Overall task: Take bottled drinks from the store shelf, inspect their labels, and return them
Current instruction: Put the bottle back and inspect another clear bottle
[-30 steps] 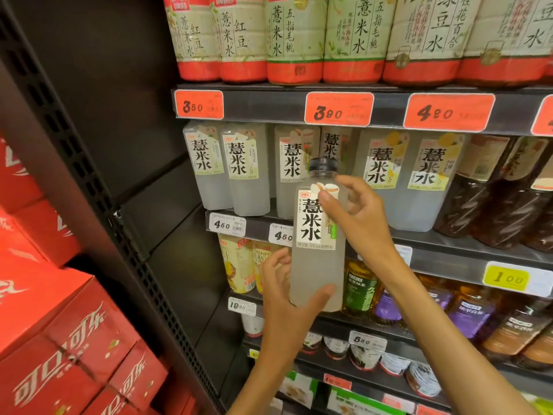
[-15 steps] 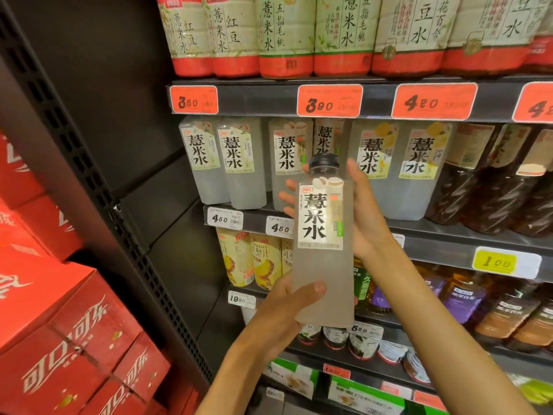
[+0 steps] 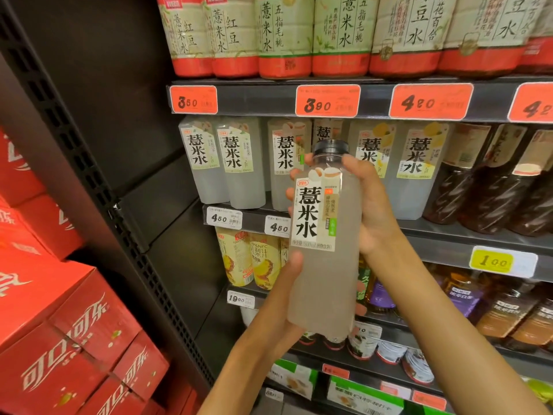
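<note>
Head view: bottle (image 3: 324, 283) in both hands

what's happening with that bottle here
A person stands at a store drinks shelf holding a cloudy white bottled drink up in front of it, label facing the camera. The left hand grips the lower part of the bottle and the right hand wraps its upper part below the black cap. It is out of the row for label inspection, not yet returned.
</note>
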Action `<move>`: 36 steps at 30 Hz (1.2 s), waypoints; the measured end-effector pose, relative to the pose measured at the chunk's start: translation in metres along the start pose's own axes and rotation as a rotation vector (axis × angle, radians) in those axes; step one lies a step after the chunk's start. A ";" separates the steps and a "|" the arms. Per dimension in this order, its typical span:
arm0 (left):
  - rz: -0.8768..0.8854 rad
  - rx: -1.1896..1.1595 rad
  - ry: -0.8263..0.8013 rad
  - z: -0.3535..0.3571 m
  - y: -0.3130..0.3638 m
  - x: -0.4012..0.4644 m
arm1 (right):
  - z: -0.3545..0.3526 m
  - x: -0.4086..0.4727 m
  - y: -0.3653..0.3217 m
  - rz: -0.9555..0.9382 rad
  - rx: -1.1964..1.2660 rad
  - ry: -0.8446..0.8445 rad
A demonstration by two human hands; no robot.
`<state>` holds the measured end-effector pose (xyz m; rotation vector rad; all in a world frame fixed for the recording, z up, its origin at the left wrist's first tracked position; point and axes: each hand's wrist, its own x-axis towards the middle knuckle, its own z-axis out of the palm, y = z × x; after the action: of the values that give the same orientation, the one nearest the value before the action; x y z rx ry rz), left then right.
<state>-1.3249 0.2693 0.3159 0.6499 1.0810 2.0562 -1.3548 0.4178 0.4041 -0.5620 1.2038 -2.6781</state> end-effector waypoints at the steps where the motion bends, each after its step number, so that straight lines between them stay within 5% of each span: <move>1: 0.027 0.071 0.028 -0.001 -0.001 0.002 | 0.001 0.000 -0.001 -0.014 -0.036 0.040; 4: 0.076 0.262 0.229 -0.009 0.000 0.009 | 0.004 0.001 -0.006 -0.077 -0.247 0.192; 9: 0.072 0.218 0.353 -0.005 -0.002 0.015 | 0.010 -0.005 -0.001 -0.137 -0.450 0.310; 14: -0.130 -0.152 -0.127 0.006 0.007 0.007 | 0.011 -0.008 -0.017 -0.079 -0.253 0.060; 17: -0.173 -0.138 -0.212 0.011 0.005 0.010 | 0.016 -0.008 -0.012 -0.052 -0.179 -0.045; 22: -0.040 0.086 0.125 -0.007 0.011 0.010 | 0.023 -0.012 -0.012 -0.216 -0.409 0.269; 27: 0.002 0.169 0.247 -0.010 0.013 0.016 | 0.027 -0.014 -0.008 -0.281 -0.593 0.445; 36: -0.113 -0.058 0.059 0.003 0.012 0.015 | 0.016 -0.010 -0.007 -0.052 -0.127 0.106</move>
<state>-1.3361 0.2776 0.3296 0.4911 1.0631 2.0117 -1.3395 0.4146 0.4162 -0.4797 1.4153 -2.7195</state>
